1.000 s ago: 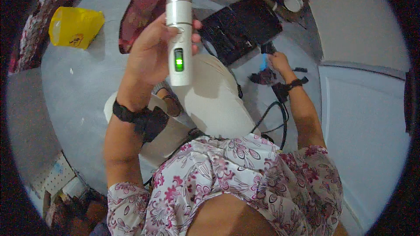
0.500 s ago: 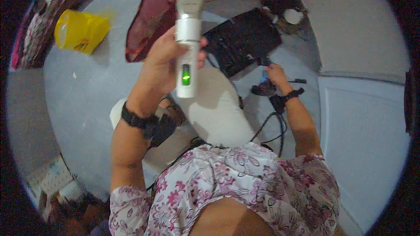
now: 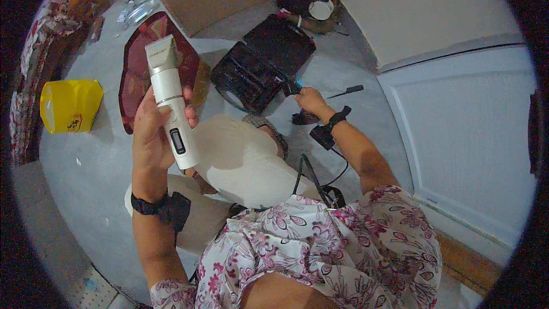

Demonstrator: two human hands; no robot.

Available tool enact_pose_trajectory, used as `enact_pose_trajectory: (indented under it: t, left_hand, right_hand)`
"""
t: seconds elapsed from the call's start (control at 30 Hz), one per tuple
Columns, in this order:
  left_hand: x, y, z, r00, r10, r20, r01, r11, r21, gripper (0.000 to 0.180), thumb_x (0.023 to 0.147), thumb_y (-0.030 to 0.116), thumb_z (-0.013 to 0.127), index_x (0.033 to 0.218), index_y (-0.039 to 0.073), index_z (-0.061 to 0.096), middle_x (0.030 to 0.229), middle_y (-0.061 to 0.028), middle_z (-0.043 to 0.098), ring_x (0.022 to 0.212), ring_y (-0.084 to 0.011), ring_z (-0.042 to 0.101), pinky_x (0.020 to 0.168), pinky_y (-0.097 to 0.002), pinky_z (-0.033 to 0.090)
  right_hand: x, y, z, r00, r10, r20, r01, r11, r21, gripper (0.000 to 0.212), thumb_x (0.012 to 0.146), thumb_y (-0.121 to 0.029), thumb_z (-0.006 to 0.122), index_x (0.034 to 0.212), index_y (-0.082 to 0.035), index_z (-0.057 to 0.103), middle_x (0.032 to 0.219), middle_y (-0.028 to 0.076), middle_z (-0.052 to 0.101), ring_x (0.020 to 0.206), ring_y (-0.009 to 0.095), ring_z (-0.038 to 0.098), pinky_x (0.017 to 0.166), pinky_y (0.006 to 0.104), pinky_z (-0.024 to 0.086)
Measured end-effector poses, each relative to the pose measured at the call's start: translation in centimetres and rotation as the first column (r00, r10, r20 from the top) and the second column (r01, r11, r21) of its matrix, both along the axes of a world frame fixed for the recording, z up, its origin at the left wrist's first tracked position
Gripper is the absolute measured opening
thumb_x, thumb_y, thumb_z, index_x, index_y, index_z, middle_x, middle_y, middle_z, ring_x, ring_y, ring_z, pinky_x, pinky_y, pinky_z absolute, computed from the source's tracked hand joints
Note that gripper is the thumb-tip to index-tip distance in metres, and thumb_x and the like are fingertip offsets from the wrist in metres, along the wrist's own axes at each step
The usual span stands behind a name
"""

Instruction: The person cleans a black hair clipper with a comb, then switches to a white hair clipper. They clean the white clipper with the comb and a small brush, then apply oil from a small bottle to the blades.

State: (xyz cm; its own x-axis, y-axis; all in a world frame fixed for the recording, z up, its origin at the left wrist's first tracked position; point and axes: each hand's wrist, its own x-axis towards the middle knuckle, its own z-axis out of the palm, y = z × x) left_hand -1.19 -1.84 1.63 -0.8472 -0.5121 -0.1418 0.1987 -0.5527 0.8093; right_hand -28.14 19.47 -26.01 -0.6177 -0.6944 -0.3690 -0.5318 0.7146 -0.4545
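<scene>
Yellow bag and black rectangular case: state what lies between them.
The head view shows grey floor and a flat dark red item, partly hidden behind the left hand and its white clipper.

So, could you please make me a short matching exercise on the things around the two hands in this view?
Column one:
1. hair clipper
2. plastic bag
3. black case
4. thin comb-like tool

Column two:
A. on the floor, to the right of the right hand
B. gripped in the left hand
C. on the floor, just beyond the right hand
D. yellow, at the far left

Pairs: 1-B, 2-D, 3-C, 4-A
</scene>
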Motion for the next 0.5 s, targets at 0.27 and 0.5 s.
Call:
enact_pose_trajectory:
  t: [0.27,0.5]
  left_hand:
    - [0.2,-0.4,-0.4,0.996,-0.061,-0.065,0.066,0.995,0.074,0.049,0.078,0.016,0.053,0.121,0.001,0.034,0.100,-0.0158,0.051,0.076,-0.0197,0.056,0.066,-0.0325,0.049]
    - [0.8,-0.8,-0.2,0.994,-0.044,-0.103,0.062,0.981,0.183,0.051,0.079,0.014,0.051,0.125,0.001,0.032,0.103,-0.0166,0.049,0.078,-0.0193,0.051,0.066,-0.0317,0.045]
  right_hand:
    - [0.6,0.4,0.8,0.995,-0.065,0.080,0.066,0.998,-0.015,0.031,0.077,-0.030,0.056,0.072,0.001,0.058,0.070,0.019,0.059,0.069,0.035,0.057,0.063,0.0428,0.043]
    - [0.6,1.4,-2.2,0.999,-0.032,0.025,0.033,0.999,-0.029,0.033,0.077,-0.030,0.056,0.068,0.001,0.057,0.061,0.016,0.057,0.059,0.032,0.056,0.058,0.0411,0.043]
